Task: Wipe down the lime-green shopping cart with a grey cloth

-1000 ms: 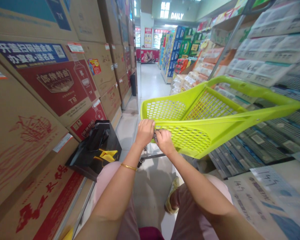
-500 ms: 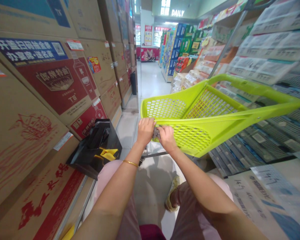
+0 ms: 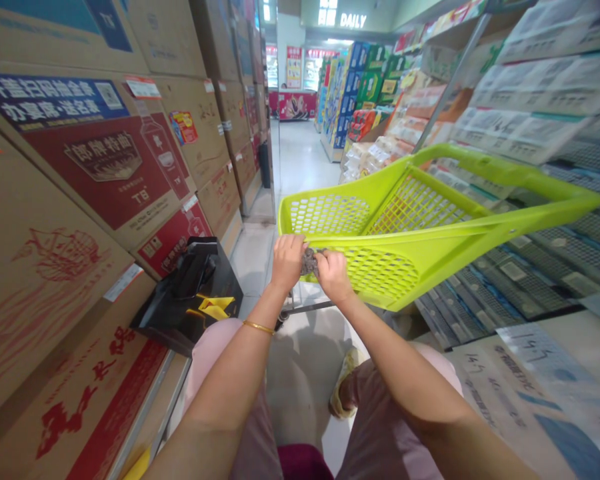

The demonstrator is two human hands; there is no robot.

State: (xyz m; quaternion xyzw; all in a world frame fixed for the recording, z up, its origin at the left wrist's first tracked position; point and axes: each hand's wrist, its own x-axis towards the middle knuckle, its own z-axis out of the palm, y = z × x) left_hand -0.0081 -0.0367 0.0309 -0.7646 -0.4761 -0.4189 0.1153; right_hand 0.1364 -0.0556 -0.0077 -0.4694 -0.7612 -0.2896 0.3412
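A lime-green plastic shopping cart basket (image 3: 430, 227) stands tilted in the aisle in front of me. My left hand (image 3: 289, 260) is closed at the basket's near rim, a thin gold bangle on its wrist. My right hand (image 3: 333, 275) is closed just beside it, against the mesh wall. Between the two hands sits a small dark grey crumpled thing (image 3: 309, 261), pinched by the fingers of both; I cannot make out what it is. The basket looks empty inside.
Stacked cardboard cartons (image 3: 100, 173) line the left side. A black bag with yellow inside (image 3: 193, 297) sits on the low shelf edge by my left knee. Shelves of packaged goods (image 3: 520, 133) run along the right. The tiled aisle floor (image 3: 300, 160) leads ahead to more displays.
The dark grey thing has come into view between my hands. Both hands have shifted slightly up along the basket rim; the basket has barely moved.
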